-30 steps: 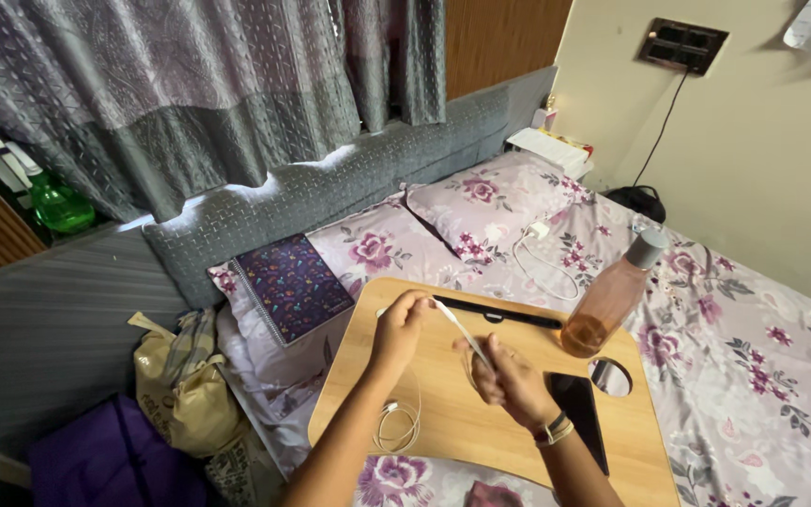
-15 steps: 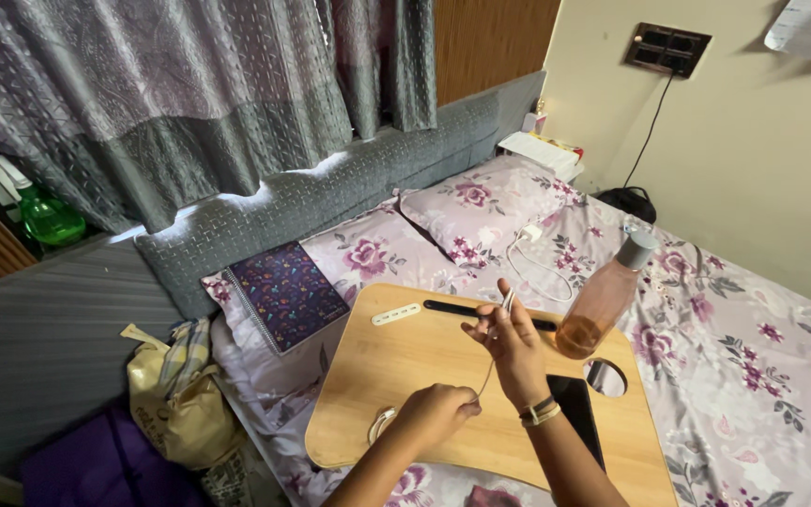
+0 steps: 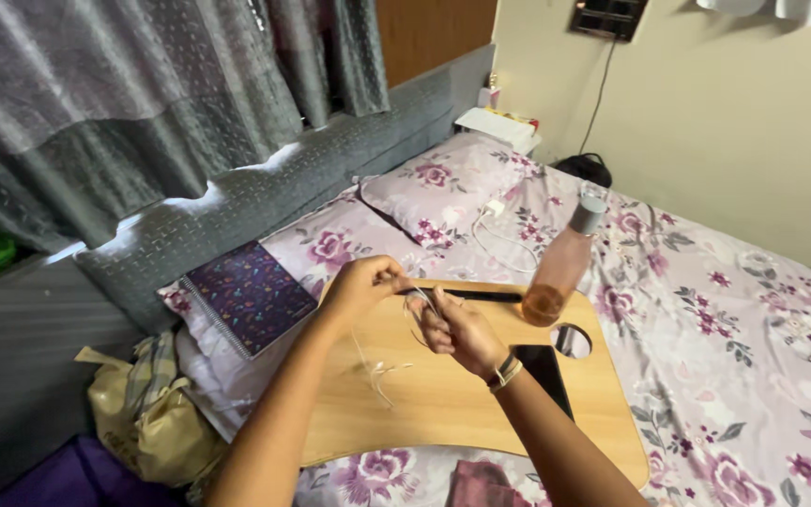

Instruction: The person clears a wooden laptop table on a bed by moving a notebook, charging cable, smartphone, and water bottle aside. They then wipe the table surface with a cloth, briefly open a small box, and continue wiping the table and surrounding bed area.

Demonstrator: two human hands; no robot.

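Both hands are raised over the far-left part of the wooden lap desk (image 3: 443,413), which rests on the flowered bedspread (image 3: 753,347). The left hand (image 3: 360,286) pinches one stretch of a thin white earphone cable (image 3: 374,368) between thumb and fingertips; the right hand (image 3: 457,330) is loosely fisted around what looks like a few turns of the same cable. The free end hangs below the hands and trails onto the desk near its left edge, the earbuds lying about mid-board. Risks, as judged: the slack loops look uneven, so a pull from either hand could cinch them into a knot; the dangling end could catch on the desk's left edge and drag. A pink-tinted bottle (image 3: 558,268) stands upright at the far edge, right of the hands, beside the round cup hole (image 3: 570,341); a wide sweep of the right elbow could tip it toward the dark phone (image 3: 543,374) lying near the right wrist. A spiral notebook (image 3: 249,296) lies off the desk to the left, well apart.
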